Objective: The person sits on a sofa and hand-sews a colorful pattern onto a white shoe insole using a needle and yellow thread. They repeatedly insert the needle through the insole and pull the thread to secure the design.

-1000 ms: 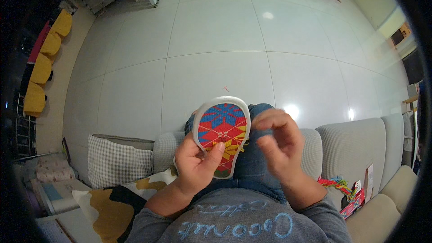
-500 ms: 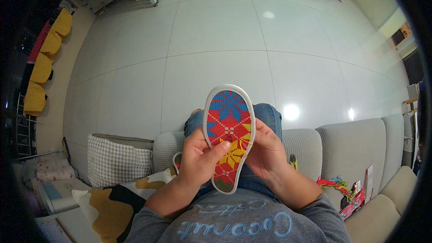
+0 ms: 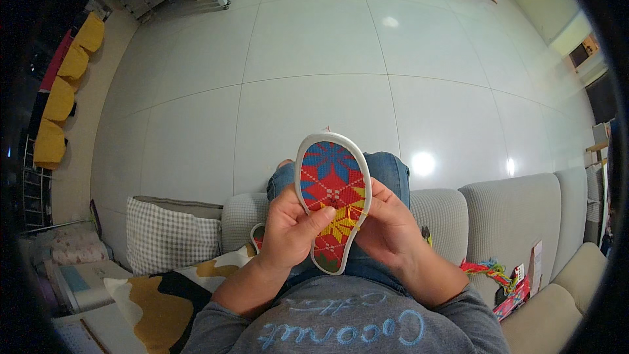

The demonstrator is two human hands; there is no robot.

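An embroidered insole (image 3: 331,177) with a white rim is held over my lap, its wide end pointing away from me. Blue, red, yellow and green stitching covers it. My left hand (image 3: 291,223) grips its left edge, thumb pressed on the yellow part and fingers underneath. My right hand (image 3: 388,219) is closed at the right edge, with its fingertips hidden behind the insole. A strand of yellow thread (image 3: 357,212) crosses the rim beside my right thumb. A bit of red thread (image 3: 327,129) pokes out beyond the far rim. No needle can be made out.
A second insole (image 3: 257,236) lies partly covered at my left, by a patterned cushion (image 3: 157,308) and a checked cushion (image 3: 171,235). On the grey sofa (image 3: 511,216) at my right rest colourful thread skeins (image 3: 491,272) and a red packet (image 3: 513,298). Tiled floor (image 3: 314,46) stretches ahead.
The insole has tilted, so it looks shorter, and red thread now shows past its far rim. Both hands keep nearly the same place and hold.
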